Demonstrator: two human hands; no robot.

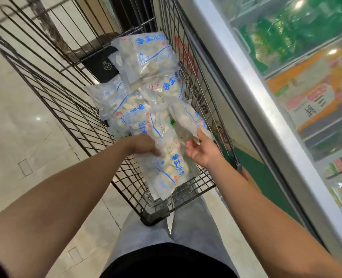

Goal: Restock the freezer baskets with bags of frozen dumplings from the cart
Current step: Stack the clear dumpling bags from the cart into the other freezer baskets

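left hand (144, 144) grips dumpling bag (169, 159) | bag's long axis toward lower frame | right hand (201, 147) nearer, apparently pinching neighbouring bag (188, 117) | cart (51, 85)

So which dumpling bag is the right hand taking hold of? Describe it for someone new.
In the wire cart beside the freezer, find the pile's right side. The bag leans against the cart's right wall, its near corner pinched by the right hand; the other bags lie flatter.

Glossy plastic bags (146, 57), wire cart (65, 93)
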